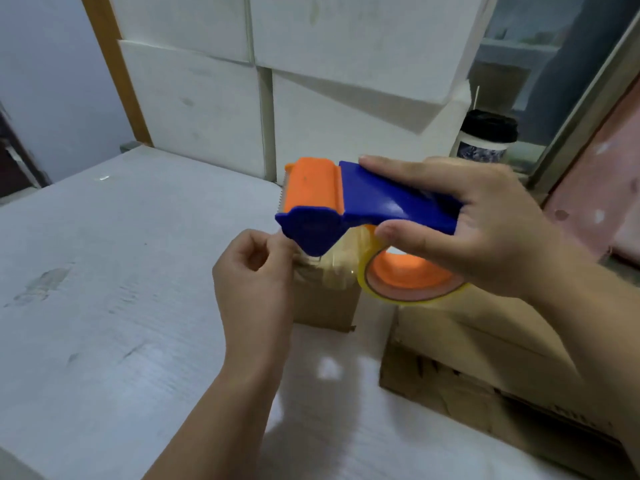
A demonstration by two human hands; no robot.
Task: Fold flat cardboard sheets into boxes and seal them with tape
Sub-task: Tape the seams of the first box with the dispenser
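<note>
While the right hand (485,223) kept no slack, clamped round the tape dispenser (363,202), the left hand (256,278) pinched the tape (341,261) over the cardboard box (325,306) on the table (104,271); sealing, I judged, next drawing tape along the seam.

Both bare: left hand (254,282), right hand (485,223). Forearms bare out to the frame's lower and right edges. Nails short, plain.
</note>
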